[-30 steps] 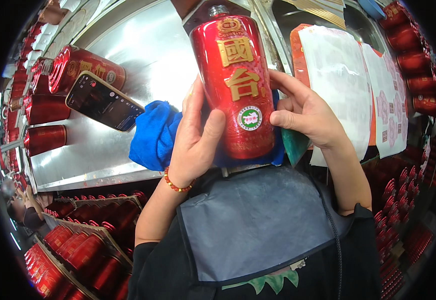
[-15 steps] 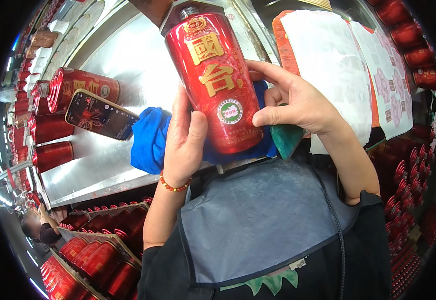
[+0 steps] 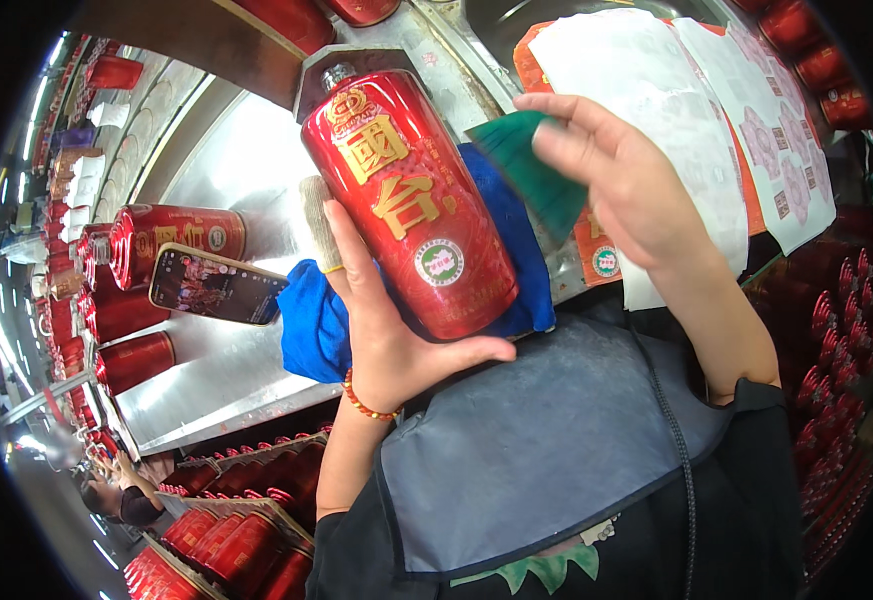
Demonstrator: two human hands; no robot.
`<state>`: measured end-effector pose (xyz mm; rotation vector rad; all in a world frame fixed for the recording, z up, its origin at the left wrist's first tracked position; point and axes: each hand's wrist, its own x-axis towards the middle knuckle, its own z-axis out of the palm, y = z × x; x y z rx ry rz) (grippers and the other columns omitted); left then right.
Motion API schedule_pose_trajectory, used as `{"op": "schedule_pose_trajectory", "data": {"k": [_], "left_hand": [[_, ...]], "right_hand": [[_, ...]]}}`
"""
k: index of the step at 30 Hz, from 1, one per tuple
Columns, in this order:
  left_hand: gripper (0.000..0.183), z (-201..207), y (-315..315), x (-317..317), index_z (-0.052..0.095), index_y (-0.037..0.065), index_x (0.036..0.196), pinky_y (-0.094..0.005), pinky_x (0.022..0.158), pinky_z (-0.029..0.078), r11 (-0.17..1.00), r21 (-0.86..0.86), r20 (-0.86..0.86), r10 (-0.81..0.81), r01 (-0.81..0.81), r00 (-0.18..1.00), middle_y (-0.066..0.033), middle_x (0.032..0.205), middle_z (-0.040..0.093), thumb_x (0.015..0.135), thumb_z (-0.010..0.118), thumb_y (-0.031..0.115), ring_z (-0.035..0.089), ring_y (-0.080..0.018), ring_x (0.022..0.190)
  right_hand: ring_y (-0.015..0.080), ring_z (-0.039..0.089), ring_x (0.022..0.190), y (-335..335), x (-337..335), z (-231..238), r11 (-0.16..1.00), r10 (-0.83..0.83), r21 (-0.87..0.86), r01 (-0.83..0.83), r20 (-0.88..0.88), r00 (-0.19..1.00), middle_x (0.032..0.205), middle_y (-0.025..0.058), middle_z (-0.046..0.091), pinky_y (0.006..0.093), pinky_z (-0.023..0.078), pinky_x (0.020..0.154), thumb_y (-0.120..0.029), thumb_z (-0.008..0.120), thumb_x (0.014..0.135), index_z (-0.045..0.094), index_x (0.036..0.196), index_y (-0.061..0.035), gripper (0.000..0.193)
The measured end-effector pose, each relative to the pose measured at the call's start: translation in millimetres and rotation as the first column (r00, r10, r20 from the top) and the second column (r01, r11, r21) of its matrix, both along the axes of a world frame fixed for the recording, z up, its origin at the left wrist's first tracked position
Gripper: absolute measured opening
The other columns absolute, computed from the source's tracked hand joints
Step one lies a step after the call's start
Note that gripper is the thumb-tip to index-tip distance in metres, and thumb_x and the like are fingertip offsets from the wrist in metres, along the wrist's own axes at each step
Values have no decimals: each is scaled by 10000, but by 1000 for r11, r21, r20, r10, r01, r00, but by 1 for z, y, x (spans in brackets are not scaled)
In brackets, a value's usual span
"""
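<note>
A glossy red bottle (image 3: pixel 446 255) with raised gold characters and a round white-green label lies tilted on a blue cloth (image 3: pixel 314 325). Its neck rests in a grey angular holder (image 3: pixel 386 58). My left hand (image 3: pixel 386 330) cradles the bottle's lower left, fingers along its side and thumb spread at the base. Beside those fingers is a beige tube-like piece (image 3: pixel 316 215) with a yellow edge; whether I wear it cannot be told. Right of the bottle, my right hand (image 3: pixel 621 170) pinches a flat green scraper (image 3: pixel 536 165), slightly blurred and apart from the bottle.
A phone (image 3: pixel 218 285) leans by red bottles (image 3: pixel 176 235) on the metal table (image 3: pixel 156 395). White printed sheets (image 3: pixel 646 120) lie over an orange-red board at right. Racks of red bottles (image 3: pixel 236 545) stand below left. A person (image 3: pixel 126 495) works at far left.
My right hand has left the bottle and raised the green scraper beside it. The bottle has shifted left and down in view, and my left hand has spread, its thumb now at the base.
</note>
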<state>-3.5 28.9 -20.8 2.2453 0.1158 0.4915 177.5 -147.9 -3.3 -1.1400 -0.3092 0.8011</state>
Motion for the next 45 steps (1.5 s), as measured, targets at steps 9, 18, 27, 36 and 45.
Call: {"op": "schedule_pose_trajectory", "data": {"k": [9, 18, 27, 36, 45], "left_hand": [[1473, -9, -1, -2, 0, -91, 1605, -475, 1184, 276, 991, 65, -16, 115, -114, 993, -300, 1522, 347, 609, 996, 339, 377, -438, 1402], [1458, -13, -4, 2, -55, -85, 1600, -451, 1182, 267, 996, -70, 24, 58, -56, 998, -258, 1518, 376, 648, 981, 295, 425, -382, 1370], [1455, -20, -7, 1, -136, 55, 1630, -448, 1153, 411, 941, -335, 41, -35, 47, 999, -217, 1540, 391, 677, 962, 112, 499, -308, 1379], [1396, -2, -4, 13, 50, -50, 1600, -473, 1096, 402, 997, -58, 9, 54, -53, 999, -261, 1426, 471, 622, 989, 284, 521, -398, 1294], [1410, -9, -4, 8, 55, -80, 1595, -491, 1101, 389, 994, -76, 41, 83, -80, 996, -294, 1504, 404, 616, 987, 321, 480, -435, 1287]], "right_hand": [[108, 710, 832, -17, 16, -5, 971, 30, -239, -8, 88, 996, 957, 55, 746, 239, 585, 747, -99, 759, 910, 709, 1156, -6, 268], [77, 659, 851, -12, -7, 26, 972, 120, -231, -47, 309, 944, 949, 11, 719, 235, 543, 771, -129, 750, 928, 720, 1120, -14, 225], [86, 660, 874, -7, 1, 28, 950, 300, -254, -179, 594, 746, 1004, 22, 703, 224, 545, 761, -76, 769, 895, 702, 1165, -3, 288], [171, 550, 957, -29, -37, 40, 967, 245, -244, -68, 969, 17, 976, -54, 677, 332, 413, 882, -173, 792, 738, 812, 983, -215, 250], [196, 541, 901, -1, -23, 56, 978, 199, -188, 91, 972, -128, 942, -23, 674, 325, 429, 782, -100, 795, 667, 813, 1032, -147, 368]]}}
